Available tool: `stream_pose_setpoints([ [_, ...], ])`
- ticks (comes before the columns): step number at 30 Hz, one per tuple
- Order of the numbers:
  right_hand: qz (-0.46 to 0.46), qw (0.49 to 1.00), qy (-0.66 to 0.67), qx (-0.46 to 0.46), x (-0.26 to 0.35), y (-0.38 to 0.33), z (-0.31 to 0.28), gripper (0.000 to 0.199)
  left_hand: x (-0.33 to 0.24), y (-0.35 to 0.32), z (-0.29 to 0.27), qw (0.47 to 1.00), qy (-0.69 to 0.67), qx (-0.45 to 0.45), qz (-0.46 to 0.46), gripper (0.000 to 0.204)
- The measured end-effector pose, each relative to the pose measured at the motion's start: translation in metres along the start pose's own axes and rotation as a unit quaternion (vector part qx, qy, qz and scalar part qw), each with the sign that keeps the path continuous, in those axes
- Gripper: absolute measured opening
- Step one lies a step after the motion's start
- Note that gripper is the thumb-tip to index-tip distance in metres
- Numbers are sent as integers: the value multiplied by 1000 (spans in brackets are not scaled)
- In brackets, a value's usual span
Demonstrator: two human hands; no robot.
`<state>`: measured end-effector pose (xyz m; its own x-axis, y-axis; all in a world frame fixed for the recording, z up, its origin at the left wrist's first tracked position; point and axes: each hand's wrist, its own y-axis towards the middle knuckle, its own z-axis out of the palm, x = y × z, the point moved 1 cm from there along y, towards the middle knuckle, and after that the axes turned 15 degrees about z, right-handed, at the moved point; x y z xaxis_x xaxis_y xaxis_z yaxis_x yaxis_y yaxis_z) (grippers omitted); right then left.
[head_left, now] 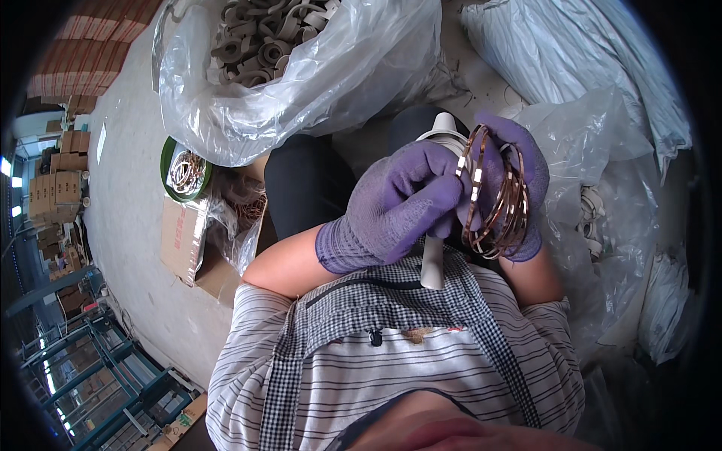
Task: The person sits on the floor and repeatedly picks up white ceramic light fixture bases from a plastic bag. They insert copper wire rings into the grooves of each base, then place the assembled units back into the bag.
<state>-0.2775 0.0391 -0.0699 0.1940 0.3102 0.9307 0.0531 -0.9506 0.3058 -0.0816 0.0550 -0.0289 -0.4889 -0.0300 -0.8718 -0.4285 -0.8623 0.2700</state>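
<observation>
My left hand (398,199), in a purple knitted glove, is closed around a white plastic piece (432,264). A conical tip on a round flange pokes out above the fist, and a tube end sticks out below; the fist hides its middle. The left thumb and fingertips meet the edge of a metal ring. My right hand (526,161), gloved alike, is curled through a bunch of thin copper-coloured metal rings (505,218). Several rings hang loosely from its fingers, close beside the white piece. Whether a ring touches the white piece I cannot tell.
Ahead, a clear plastic bag (361,75) holds many grey curved parts (271,45). To the left stand a green-rimmed bowl (167,169) with copper-coloured rings and an open cardboard box (180,237). A plastic bag (602,150) with white parts lies right. Cartons (56,195) are stacked far left.
</observation>
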Motion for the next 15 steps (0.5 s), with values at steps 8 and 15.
stream_pose_setpoints([
  [8, 5, 997, 45, -62, -12, 1, 4, 34, 1, 0, 7, 998, -6, -57, -8, 14],
  [15, -73, 988, -67, -115, 1, 8, 2, 42, 0, 2, 7, 998, 31, -40, -44, 19],
])
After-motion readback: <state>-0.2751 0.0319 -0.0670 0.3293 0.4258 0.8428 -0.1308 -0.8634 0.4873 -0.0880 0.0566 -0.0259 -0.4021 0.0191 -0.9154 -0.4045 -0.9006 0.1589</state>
